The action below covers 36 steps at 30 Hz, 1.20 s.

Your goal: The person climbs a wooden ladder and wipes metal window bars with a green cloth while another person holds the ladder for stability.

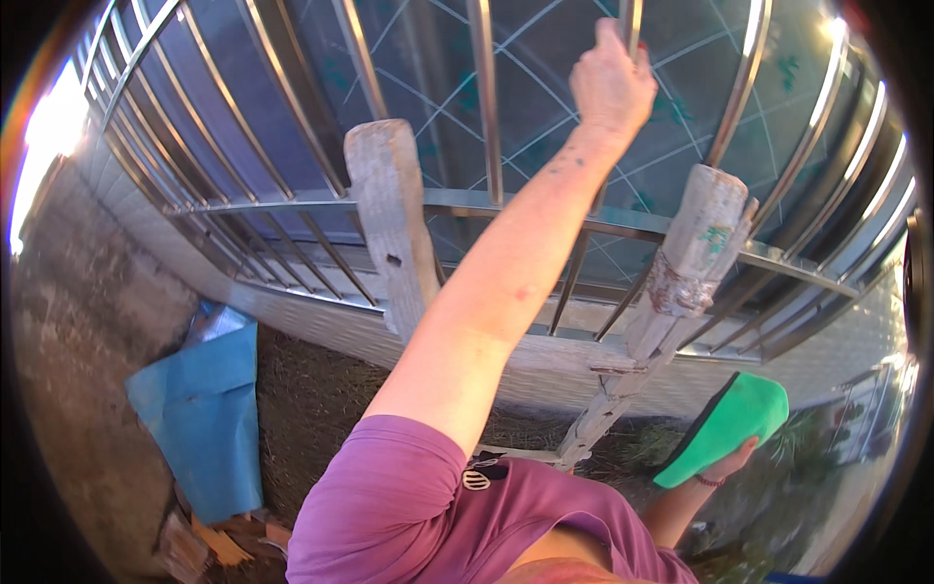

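My left hand (pixel 613 84) reaches up across the view, its fingers wrapped around an upright metal bar (pixel 632 18) of a window grille. Down at the lower right, my right hand (pixel 733 461) grips a flat green pad (pixel 737 423) with a dark edge; most of the fingers are hidden by it. Between my arms and the wall stands a weathered wooden ladder, its left rail (pixel 387 197) and right rail (pixel 700 226) ending in front of the grille. A rung (pixel 562 354) crosses between the rails below my left forearm. Wrapping is wound around the right rail.
Patterned window glass (pixel 540 73) lies behind the bars, above a pale tiled wall (pixel 321 321). A horizontal grille bar (pixel 460 198) runs behind the ladder tops. Far below on the left are a blue sheet (pixel 204 423), wood pieces (pixel 219 540) and a rough wall (pixel 80 328). Plants (pixel 795 438) grow at lower right.
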### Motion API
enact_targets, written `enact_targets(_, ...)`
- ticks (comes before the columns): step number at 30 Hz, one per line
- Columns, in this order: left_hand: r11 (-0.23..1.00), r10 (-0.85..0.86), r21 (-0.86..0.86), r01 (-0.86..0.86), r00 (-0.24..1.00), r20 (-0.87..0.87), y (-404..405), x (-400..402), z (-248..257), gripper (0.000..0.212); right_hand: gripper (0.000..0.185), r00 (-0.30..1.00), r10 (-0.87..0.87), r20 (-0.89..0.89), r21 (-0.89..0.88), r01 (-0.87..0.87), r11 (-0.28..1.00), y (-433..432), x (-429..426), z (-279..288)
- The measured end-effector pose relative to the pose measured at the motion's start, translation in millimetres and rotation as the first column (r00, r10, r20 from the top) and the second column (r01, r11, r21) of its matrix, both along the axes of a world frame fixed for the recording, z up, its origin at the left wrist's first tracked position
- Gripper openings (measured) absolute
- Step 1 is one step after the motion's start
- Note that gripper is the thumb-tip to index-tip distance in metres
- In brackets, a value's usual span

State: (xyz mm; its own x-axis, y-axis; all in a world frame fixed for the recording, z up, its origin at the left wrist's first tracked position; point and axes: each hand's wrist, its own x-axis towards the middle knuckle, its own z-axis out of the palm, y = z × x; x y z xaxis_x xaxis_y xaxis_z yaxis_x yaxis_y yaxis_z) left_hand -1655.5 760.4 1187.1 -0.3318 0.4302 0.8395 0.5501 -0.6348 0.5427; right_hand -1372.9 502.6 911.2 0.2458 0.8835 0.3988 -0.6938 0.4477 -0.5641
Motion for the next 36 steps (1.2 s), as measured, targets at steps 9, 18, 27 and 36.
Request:
enact_targets(9,0.993,-0.109,0.056,0.108,0.994,0.017,-4,4,-2,0.021,0.04,0.982,-0.044,0.183,0.038,0.038,0.999,4,24,14)
enact_targets(18,0.991,-0.131,-0.017,0.131,0.991,-0.001,-8,-4,-4,0.023,0.04,0.836,-0.361,0.413,-0.024,0.407,0.913,28,30,30)
enact_targets(27,0.992,-0.113,0.056,0.111,0.993,0.033,0,-5,-7,0.022,0.042,0.608,-0.478,0.633,-0.062,0.655,0.753,65,-34,143)
enact_targets(36,0.989,-0.101,0.084,0.119,0.975,-0.198,7,3,-13,0.02,0.025,0.582,-0.567,0.584,0.592,0.173,0.787,214,-196,359)
